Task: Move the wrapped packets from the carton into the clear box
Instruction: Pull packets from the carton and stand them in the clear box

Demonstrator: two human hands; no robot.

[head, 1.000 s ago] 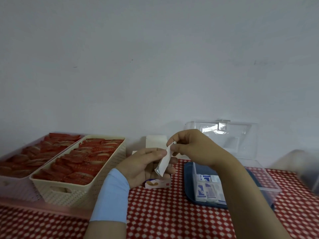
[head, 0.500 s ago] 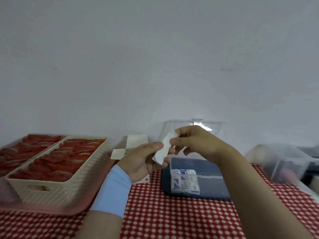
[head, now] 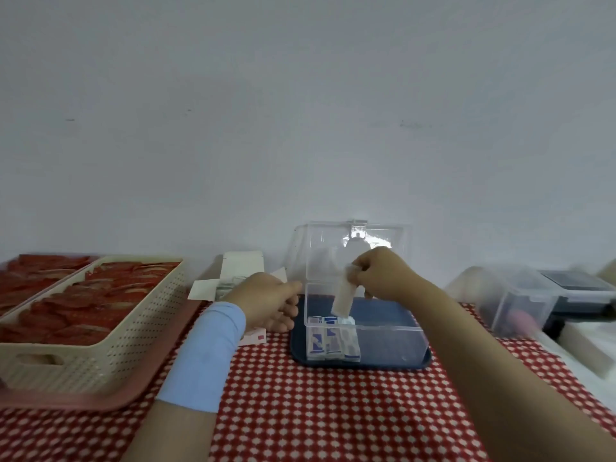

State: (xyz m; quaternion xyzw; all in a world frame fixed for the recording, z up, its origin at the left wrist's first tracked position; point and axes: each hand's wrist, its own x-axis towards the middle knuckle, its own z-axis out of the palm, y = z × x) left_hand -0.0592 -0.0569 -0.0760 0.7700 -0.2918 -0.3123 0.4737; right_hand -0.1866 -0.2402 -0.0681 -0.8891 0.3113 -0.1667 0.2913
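My right hand [head: 380,275] pinches a white wrapped packet [head: 343,298] by its top end. The packet hangs upright inside the open clear box [head: 393,341], just above several blue-and-white packets [head: 333,341] standing at the box's left end. The box's lid [head: 333,248] stands open against the wall. My left hand [head: 270,301], with a blue sleeve on the wrist, grips the small white carton [head: 233,278], whose flaps are open, just left of the box.
The clear box sits on a dark blue tray [head: 366,365] on a red checked tablecloth [head: 333,411]. A cream perforated basket [head: 100,358] of red packets stands on a pink tray [head: 100,401] at the left. Clear lidded bins [head: 513,301] stand at the right.
My right hand has carried the packet away from my left hand, to the right and down into the clear box. My left hand has stayed on the carton.
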